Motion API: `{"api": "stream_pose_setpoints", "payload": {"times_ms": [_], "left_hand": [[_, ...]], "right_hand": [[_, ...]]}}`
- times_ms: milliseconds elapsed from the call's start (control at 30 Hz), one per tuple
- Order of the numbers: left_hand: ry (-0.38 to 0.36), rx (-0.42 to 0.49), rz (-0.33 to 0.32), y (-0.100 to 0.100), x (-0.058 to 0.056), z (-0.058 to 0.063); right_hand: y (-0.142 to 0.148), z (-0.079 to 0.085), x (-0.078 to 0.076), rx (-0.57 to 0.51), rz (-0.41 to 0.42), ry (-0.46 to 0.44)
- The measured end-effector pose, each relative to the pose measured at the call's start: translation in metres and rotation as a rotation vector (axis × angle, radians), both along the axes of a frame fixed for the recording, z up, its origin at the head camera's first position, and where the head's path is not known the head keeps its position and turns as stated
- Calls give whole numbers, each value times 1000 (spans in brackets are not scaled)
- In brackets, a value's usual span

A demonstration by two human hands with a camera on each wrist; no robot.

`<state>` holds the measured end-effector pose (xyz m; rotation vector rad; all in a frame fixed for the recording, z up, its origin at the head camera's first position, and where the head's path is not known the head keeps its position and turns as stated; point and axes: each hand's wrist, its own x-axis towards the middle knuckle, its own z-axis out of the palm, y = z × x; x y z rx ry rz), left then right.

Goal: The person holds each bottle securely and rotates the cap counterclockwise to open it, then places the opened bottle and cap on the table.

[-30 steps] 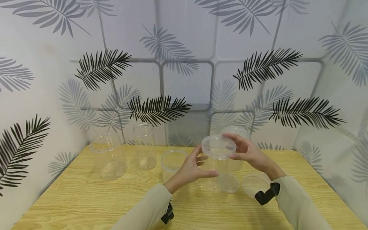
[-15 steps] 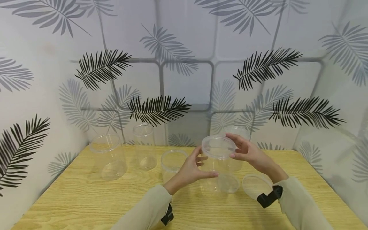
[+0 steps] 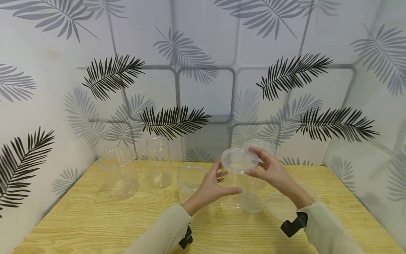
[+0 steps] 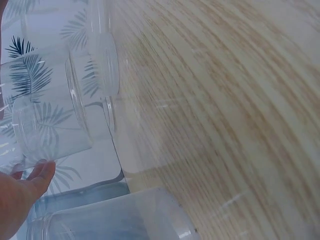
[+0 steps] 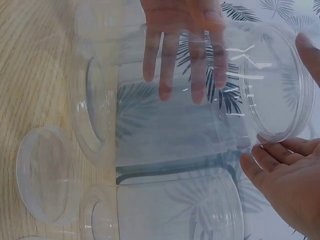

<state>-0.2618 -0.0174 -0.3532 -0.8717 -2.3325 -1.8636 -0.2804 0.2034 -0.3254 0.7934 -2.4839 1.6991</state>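
A clear plastic jar (image 3: 233,184) with a round clear lid (image 3: 240,160) on top stands upright between both hands. My left hand (image 3: 210,188) grips the jar's side, its thumb on the near side and its fingers round the far side. In the right wrist view, the left fingers (image 5: 198,75) show through the clear wall. Up at the lid, my right hand (image 3: 274,174) holds the rim, thumb in front and fingers behind. In that same view the right hand (image 5: 295,175) spans the lid's edge.
Two clear jars, one wide (image 3: 118,173) and one slim (image 3: 159,158), stand back left on the wooden table (image 3: 95,222). A short jar (image 3: 190,178) is beside my left hand, another jar (image 3: 264,146) behind my right. A loose round lid (image 3: 280,208) lies at right.
My right thumb has slid a little leftward along the front of the lid rim, and the right wrist has turned slightly. The left hand keeps its grip on the jar.
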Motion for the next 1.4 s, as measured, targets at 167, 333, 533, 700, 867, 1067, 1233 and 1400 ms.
{"api": "stream_pose_setpoints", "payload": {"times_ms": [167,333,533,700,867,1067,1233,1400], "left_hand": [[21,-1,-14,-2,0,0],[37,-9,-39,-3,0,2],[33,-15,-48,-2,-8,-6],[36,-30,-21,-1,-22,-23],[59,-30,-4,-1,-27,-27],[53,-20,3,-1,-21,-18],[45,-24,-8,-4,-6,-1],[39,-23,-18,-4,-5,0]], "right_hand": [[4,0,-3,-23,79,-13],[12,2,-15,-126,325,-93],[17,6,-23,-160,479,-148],[19,7,-20,-119,445,-151],[18,5,-11,-66,301,-109],[9,3,0,34,75,6],[-2,3,6,81,-54,46],[-2,5,4,38,-8,17]]}}
